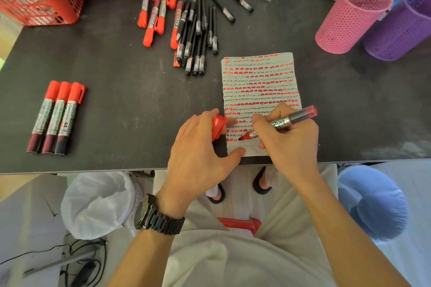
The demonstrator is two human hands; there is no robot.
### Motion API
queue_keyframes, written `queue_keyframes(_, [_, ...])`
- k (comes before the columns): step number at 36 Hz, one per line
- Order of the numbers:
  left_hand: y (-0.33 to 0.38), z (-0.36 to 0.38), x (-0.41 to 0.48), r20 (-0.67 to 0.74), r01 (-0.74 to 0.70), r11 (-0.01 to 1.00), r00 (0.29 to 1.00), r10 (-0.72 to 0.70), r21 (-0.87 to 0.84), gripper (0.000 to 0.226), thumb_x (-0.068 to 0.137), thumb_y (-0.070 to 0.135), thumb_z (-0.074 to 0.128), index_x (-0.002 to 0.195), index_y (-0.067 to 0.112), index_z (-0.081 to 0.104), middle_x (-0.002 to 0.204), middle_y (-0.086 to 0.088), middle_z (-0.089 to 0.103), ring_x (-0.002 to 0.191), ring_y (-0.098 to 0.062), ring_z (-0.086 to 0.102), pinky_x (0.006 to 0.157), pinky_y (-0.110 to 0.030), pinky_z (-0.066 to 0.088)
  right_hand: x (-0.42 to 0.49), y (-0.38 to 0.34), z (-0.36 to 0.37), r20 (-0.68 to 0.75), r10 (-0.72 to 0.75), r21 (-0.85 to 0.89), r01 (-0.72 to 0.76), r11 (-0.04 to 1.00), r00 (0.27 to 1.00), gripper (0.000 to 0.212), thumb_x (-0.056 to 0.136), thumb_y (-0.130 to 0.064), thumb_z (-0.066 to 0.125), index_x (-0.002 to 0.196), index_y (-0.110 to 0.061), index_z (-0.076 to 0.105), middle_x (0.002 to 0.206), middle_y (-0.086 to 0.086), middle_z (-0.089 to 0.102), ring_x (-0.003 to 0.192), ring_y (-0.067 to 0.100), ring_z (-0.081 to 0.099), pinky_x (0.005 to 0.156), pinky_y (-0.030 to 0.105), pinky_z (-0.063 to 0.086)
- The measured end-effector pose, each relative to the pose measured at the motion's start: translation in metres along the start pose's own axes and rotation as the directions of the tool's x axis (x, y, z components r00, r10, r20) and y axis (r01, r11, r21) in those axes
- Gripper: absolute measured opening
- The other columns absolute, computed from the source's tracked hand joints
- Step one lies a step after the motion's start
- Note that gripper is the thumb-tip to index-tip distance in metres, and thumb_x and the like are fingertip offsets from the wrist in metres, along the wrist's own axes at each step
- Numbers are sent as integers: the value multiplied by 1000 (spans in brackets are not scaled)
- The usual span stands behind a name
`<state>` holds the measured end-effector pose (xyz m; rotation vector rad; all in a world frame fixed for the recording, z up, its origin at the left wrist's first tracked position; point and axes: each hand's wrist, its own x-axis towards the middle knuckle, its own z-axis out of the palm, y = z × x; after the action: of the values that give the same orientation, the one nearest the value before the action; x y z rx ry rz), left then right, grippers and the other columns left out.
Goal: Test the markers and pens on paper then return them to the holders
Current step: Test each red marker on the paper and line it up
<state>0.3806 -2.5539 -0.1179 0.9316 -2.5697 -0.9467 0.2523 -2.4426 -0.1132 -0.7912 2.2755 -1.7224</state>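
Left hand [198, 147]: lower centre of the frame, fingers curled round a red cap [218, 127], thumb pressing down the near edge of the paper [261, 81].
Right hand [286, 142]: just right of it, fingers pinched round a red marker [279, 123] in a writing grip.
Marker axis: tip on the paper at the lower left, tail raised toward the upper right.
Deciding relation: the cap sits just left of the tip, near but apart, and the tip points toward the hand with the cap (so recapping looks like a short closing of the two hands).
Paper: rows of red dashes and dark scribbles run almost to the bottom; only a bare strip is left at the near edge.
Three markers [56, 116]: left of the frame on the desk [116, 77], capped, side by side and touching.
Pile [182, 25]: upper centre, red markers and black pens lying loose, not yet in holders.
Pink holder [352, 16], purple holder [398, 25]: upper right, side by side and tilted, well apart from the marker and on the right hand's side, which makes that hand the nearer one.
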Motion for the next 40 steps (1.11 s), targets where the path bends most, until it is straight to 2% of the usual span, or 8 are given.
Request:
queue_keyframes(4, [0, 0, 0, -8, 1, 1000, 1000, -1, 7, 72, 72, 51, 80, 134, 25, 54, 137, 16, 54, 132, -11, 43, 112, -36, 37, -1, -1, 1, 4, -12, -14, 12, 1000, 1000, 28, 86, -21, 72, 64, -33, 59, 55, -16, 65, 53, 3, 67, 54, 9, 47])
queue_keyframes(11, [1, 1, 0, -21, -7, 1000, 1000, 6, -10, 67, 72, 50, 80, 129, 24, 56, 133, 14, 56, 132, -11, 44, 111, -38, 39, -1, 0, 2, -2, -16, -33, 16, 999, 1000, 23, 86, -21, 71, 65, -22, 62, 54, -11, 65, 49, 7, 66, 54, 13, 50])
queue_keyframes(16, [0, 1, 0, -15, -6, 1000, 1000, 6, 5, 67, 72, 49, 81, 128, 22, 56, 137, 12, 56, 133, -14, 45, 112, -39, 38, -1, 0, 1, 2, -29, -46, 29, 999, 1000, 23, 85, -19, 71, 64, -21, 62, 55, -13, 65, 51, 4, 66, 53, 13, 49])
queue_keyframes(21, [1, 1, -1, -27, -21, 1000, 999, 21, 3, 66, 73, 48, 82, 130, 25, 56, 137, 13, 55, 131, -10, 42, 112, -36, 35, 0, 2, 2, -6, -43, -49, 42, 998, 999, 23, 85, -22, 70, 63, -24, 61, 56, -11, 65, 55, 4, 66, 57, 7, 46])
queue_keyframes(29, [2, 0, -1, -24, -20, 1000, 1000, 20, 4, 68, 74, 48, 81, 132, 25, 55, 140, 14, 53, 132, -9, 40, 112, -35, 35, -1, 3, 1, -5, -69, -36, 69, 997, 998, 27, 86, -17, 70, 63, -29, 61, 57, -19, 65, 59, 0, 67, 56, 4, 45])
queue_keyframes(36, [2, 0, -2, -22, -23, 1000, 1000, 23, 13, 68, 74, 48, 80, 132, 24, 55, 142, 12, 53, 133, -13, 43, 113, -36, 35, -1, 6, 2, -4, -68, -36, 68, 997, 998, 22, 87, -14, 71, 66, -17, 63, 58, -23, 65, 63, -2, 68, 58, 4, 46])
queue_keyframes(40, [2, 1, -2, -50, -46, 999, 998, 45, -3, 63, 74, 45, 82, 127, 22, 58, 137, 10, 57, 128, -6, 42, 112, -40, 39, -1, 6, 1, -9, -53, -36, 53, 998, 999, 22, 87, -15, 70, 66, -16, 63, 57, -18, 65, 61, 1, 68, 57, 6, 46])
